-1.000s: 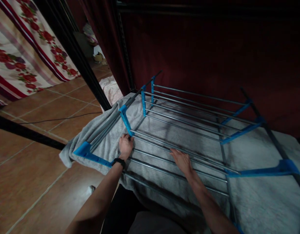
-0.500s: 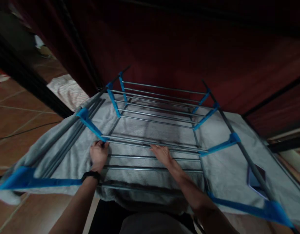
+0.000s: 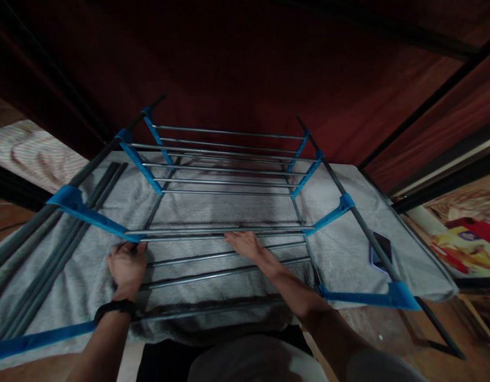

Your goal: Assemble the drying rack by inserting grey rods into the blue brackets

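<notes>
A rack of grey metal poles and thin rods, joined by blue plastic brackets, lies on a grey cloth in front of me. My left hand [image 3: 127,264], with a black band on its wrist, is closed at the lower end of a blue bracket [image 3: 97,217] on the left side; its fingertips are partly hidden. On the middle pair of metal rods [image 3: 181,232] rests my right hand [image 3: 245,247], its fingers curled over them near their midpoint. Across the rack, another blue bracket [image 3: 328,216] holds the rods' right ends.
Several loose grey poles [image 3: 56,260] lie along the left side of the grey cloth [image 3: 336,254]. A phone [image 3: 380,251] lies under the right-hand pole. Dark red fabric [image 3: 229,69] hangs behind the rack, and a colourful box [image 3: 467,246] stands far right.
My view has turned to the right, so the rack and both hands appear further left. Both hands keep nearly the same places on the rack. The colourful box has come into view.
</notes>
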The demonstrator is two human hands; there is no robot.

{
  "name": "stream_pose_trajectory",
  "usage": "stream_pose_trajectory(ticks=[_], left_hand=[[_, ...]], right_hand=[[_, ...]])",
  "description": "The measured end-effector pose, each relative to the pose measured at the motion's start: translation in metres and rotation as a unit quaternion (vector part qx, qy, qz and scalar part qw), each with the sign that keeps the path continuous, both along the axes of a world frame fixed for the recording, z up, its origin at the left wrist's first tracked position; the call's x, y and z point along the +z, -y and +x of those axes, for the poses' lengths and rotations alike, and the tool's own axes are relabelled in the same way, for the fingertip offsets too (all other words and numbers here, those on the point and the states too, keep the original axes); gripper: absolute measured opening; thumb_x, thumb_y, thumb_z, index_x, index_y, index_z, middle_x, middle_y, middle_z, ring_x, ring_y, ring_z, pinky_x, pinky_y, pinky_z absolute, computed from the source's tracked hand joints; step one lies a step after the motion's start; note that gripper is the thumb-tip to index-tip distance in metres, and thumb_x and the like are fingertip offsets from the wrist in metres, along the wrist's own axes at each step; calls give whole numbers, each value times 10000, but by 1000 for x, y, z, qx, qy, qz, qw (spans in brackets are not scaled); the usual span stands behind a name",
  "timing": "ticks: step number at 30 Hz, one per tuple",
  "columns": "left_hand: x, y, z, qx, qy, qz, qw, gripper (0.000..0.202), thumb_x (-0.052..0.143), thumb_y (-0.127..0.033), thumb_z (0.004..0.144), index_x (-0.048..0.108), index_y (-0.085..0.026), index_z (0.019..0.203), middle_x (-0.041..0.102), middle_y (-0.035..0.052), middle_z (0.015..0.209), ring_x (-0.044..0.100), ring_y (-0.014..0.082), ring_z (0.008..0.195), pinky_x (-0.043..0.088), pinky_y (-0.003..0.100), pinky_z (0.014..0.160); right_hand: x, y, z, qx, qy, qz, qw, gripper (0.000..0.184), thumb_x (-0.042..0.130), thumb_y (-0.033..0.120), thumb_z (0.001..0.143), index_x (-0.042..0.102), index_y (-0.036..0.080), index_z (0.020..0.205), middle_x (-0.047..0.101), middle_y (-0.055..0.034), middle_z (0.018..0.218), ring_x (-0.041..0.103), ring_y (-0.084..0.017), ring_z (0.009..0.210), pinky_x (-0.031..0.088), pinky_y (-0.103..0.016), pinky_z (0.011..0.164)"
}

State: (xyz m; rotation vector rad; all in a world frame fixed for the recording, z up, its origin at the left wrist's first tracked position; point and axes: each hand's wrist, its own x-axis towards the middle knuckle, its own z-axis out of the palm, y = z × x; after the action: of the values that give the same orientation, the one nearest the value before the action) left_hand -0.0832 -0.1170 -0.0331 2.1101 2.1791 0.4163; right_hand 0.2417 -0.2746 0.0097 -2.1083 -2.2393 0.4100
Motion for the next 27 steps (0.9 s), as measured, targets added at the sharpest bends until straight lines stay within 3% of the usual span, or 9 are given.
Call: stream_pose_trajectory(ticks=[5,8,12,19,23,27], left_hand=[[6,5,2,2,57,10,998,273,473,-428,873,635,-214,920,691,104,1001,576,282,1070,445,437,1030],[14,14,6,-8,106,16,994,270,491,-382,885,657,-175,933,674,135,989,590,297,1010,457,455,997],[14,17,8,-8,93,18,995,262,499,-368,921,672,-177,967,682,127,1054,598,275,1041,442,427,1022],[10,15,5,6,85,5,996,225,542,-386,921,664,-200,955,685,109,1082,593,262,1064,437,414,1028],[14,15,5,11,78,1,997,209,535,-400,918,653,-229,932,688,91,1059,592,260,1072,438,419,1018],[22,19,8,-2,79,-3,997,251,498,-389,908,650,-195,955,672,123,1016,596,285,1040,450,451,985]], right_hand=[[0,0,-1,0,6,-4,1000,407,278,412,1077,578,301,1329,702,-13,1285,672,-142,1132,527,-258,897],[-3,2,-3,-1,12,-2,1000,410,291,379,1073,588,267,1332,725,-59,1230,694,-162,1090,533,-274,884],[-10,2,-3,-1,18,12,1000,427,284,359,1069,590,241,1341,726,-100,1217,714,-181,1041,537,-294,859],[-16,7,-3,1,13,54,998,439,304,395,1063,558,259,1394,705,-87,1262,694,-190,1050,506,-318,893],[-24,31,5,-13,-20,152,988,422,355,376,1049,572,240,1384,662,-99,1323,623,-226,1168,441,-384,1016],[-36,89,31,-96,-87,223,966,361,361,291,1022,667,245,1207,682,-82,1232,602,-218,1156,409,-399,1059]])
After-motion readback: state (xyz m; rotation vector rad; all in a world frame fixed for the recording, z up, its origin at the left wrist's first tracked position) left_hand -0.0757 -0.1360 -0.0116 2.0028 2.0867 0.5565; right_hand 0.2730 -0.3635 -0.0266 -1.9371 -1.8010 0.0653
